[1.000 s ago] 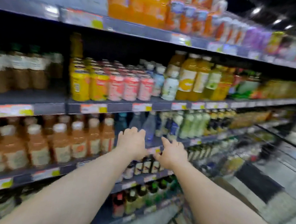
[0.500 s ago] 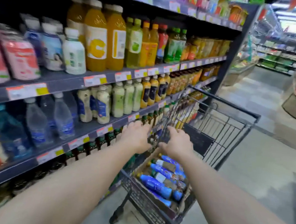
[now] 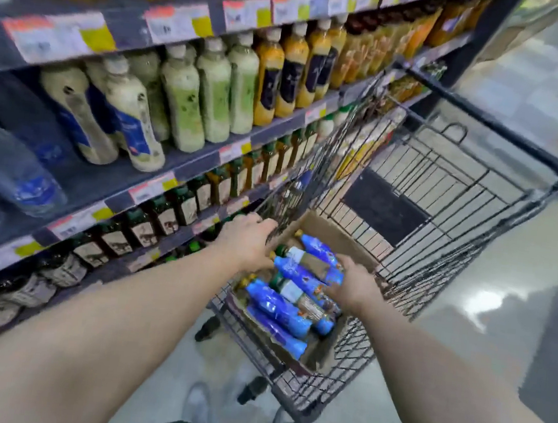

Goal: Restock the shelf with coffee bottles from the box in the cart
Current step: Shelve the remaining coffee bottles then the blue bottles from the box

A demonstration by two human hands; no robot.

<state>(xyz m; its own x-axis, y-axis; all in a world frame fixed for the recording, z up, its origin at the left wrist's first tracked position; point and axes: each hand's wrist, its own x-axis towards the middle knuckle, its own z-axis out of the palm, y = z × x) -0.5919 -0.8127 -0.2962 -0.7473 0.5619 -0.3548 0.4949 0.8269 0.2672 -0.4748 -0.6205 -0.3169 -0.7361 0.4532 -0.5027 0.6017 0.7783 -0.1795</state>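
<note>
Supermarket aisle: polished grey floor to the right, dark shelf of bottled drinks to the left, with a black wire cart parked against it. An open cardboard box occupies the near end of the cart basket. Coffee bottles lie on their sides inside it, stacked in rough layers, long axes running from the box's near left corner toward its far right corner.

The right hand is the nearer: it rests over the upper bottles at the box's right edge, fingers curved down onto one; whether they enclose it cannot be told. The left hand rests on the cart's left rim, fingers curled over the wire. The bottles lie directly below and left of the right fingers.

Bottles are slim cylinders with glossy blue shrink-wrap, some showing brown liquid and pale labels, likely slippery. The box is matte, creased card.
</note>
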